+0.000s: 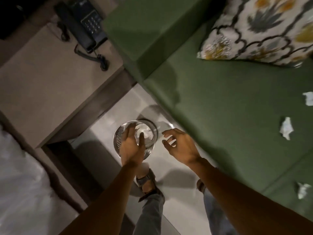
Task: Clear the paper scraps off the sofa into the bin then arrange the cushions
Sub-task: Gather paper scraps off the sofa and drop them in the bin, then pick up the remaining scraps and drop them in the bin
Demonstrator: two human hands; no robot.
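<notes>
Your left hand [131,146] hanging over bin [118,133], fingers loose and apart, holding nothing. Your right hand [179,146] floating just beside bin, fingers spread wide, holding nothing too. Bin sitting on pale floor [177,197] between your feet and green sofa [220,102]; white paper showing inside it. Three paper scraps [286,130] lying on sofa seat, well apart from both your hands. Flowery cushion [259,29] leaning at sofa back. Black phone [84,22] sitting on side table [42,85]; buttons too blurry to read.
</notes>
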